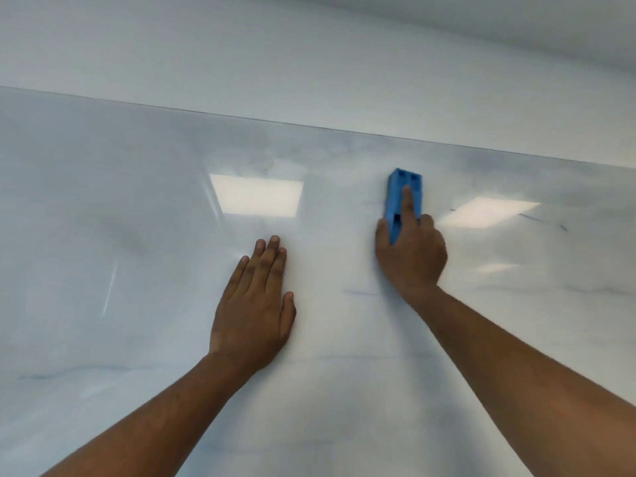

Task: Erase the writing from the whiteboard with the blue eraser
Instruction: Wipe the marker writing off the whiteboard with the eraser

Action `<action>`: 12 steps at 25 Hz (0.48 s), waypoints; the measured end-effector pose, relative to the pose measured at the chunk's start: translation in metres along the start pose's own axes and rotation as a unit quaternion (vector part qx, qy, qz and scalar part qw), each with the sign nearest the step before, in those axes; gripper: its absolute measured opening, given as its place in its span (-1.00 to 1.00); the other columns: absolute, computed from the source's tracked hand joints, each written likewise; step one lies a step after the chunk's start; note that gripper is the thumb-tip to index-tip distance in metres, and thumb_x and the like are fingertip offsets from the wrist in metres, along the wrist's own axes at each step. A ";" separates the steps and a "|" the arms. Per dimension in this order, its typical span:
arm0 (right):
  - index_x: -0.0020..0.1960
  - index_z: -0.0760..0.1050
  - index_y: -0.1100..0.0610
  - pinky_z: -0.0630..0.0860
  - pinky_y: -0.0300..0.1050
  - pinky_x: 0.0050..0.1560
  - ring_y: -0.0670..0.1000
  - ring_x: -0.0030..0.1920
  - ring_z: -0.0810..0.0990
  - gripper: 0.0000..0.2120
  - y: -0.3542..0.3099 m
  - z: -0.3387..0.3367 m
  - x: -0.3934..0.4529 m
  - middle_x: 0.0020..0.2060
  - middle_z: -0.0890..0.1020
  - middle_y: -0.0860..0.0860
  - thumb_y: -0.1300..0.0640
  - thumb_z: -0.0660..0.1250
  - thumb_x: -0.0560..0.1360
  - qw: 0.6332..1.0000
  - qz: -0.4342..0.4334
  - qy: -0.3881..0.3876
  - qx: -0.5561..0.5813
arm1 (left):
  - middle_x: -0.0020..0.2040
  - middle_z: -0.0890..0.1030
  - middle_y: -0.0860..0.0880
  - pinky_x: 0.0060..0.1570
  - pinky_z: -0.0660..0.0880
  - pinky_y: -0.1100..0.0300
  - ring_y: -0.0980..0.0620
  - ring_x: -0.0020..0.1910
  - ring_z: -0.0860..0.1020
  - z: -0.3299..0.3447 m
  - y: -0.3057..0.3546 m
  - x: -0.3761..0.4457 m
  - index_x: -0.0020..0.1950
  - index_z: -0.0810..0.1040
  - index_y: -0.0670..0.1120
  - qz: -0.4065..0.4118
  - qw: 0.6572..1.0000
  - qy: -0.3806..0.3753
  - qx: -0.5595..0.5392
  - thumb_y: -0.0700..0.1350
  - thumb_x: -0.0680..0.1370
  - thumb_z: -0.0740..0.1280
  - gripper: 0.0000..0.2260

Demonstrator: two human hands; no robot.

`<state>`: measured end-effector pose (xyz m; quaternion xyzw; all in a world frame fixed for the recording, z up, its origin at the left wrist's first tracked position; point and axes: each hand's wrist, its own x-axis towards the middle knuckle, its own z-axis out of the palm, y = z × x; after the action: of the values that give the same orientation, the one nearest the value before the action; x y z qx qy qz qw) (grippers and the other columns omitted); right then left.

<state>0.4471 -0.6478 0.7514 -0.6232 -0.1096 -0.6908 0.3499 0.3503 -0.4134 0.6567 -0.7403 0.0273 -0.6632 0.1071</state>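
Observation:
A glossy whiteboard [137,235] fills most of the view, smeared with grey-blue haze and a few faint marker streaks [537,218] at the right. My right hand [413,256] grips the blue eraser [402,197], which stands upright against the board, with the index finger stretched along its back and the thumb on its left side. My left hand [254,304] lies flat on the board to the left, fingers straight and together, holding nothing.
The board's top edge [309,125] runs across the upper view, with plain white wall [309,56] above it. Two ceiling lights are reflected in the board [256,194], one on each side of the eraser.

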 end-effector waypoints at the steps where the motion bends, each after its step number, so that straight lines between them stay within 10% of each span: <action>1: 0.66 0.13 -0.11 0.54 0.03 -0.17 0.18 -0.14 0.56 -0.34 -0.009 0.003 -0.017 -0.01 0.55 0.15 -0.20 0.20 0.62 0.993 -0.115 -0.019 -0.011 | 0.72 0.17 -0.14 0.68 0.16 -0.08 -0.10 0.72 0.14 0.004 0.008 0.001 0.68 0.24 -0.22 -0.012 1.000 0.009 -0.002 0.03 0.65 0.02 -0.38; 4: 0.66 0.12 -0.18 0.52 -0.04 -0.24 0.11 -0.17 0.54 -0.37 0.022 -0.010 0.000 -0.05 0.53 0.06 -0.23 0.15 0.63 0.965 -0.251 -0.055 -0.054 | 0.69 0.26 -0.18 0.65 0.21 -0.08 -0.13 0.69 0.23 0.009 0.011 0.000 0.65 0.31 -0.24 -0.013 0.999 0.043 0.004 0.00 0.64 0.09 -0.40; 9: 0.68 0.05 -0.13 0.51 0.04 -0.03 0.29 0.03 0.62 -0.32 0.061 -0.025 0.023 0.09 0.58 0.21 -0.21 0.20 0.64 0.989 0.143 -0.014 -0.017 | 0.71 0.22 -0.19 0.65 0.19 -0.09 -0.15 0.70 0.20 0.014 0.013 -0.001 0.66 0.27 -0.26 -0.007 0.999 0.046 0.029 -0.04 0.63 0.10 -0.40; 12: 0.66 0.12 -0.14 0.55 0.05 -0.17 0.23 -0.13 0.59 -0.32 0.005 -0.006 -0.015 0.00 0.58 0.16 -0.22 0.21 0.60 0.992 -0.121 -0.027 -0.015 | 0.72 0.16 -0.18 0.67 0.16 -0.10 -0.14 0.72 0.14 0.014 0.012 0.001 0.68 0.20 -0.26 0.004 0.999 0.027 0.033 -0.05 0.64 0.08 -0.38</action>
<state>0.4450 -0.6493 0.7348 -0.6289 -0.1835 -0.7126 0.2512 0.3659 -0.4239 0.6536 -0.7179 0.0115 -0.6832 0.1334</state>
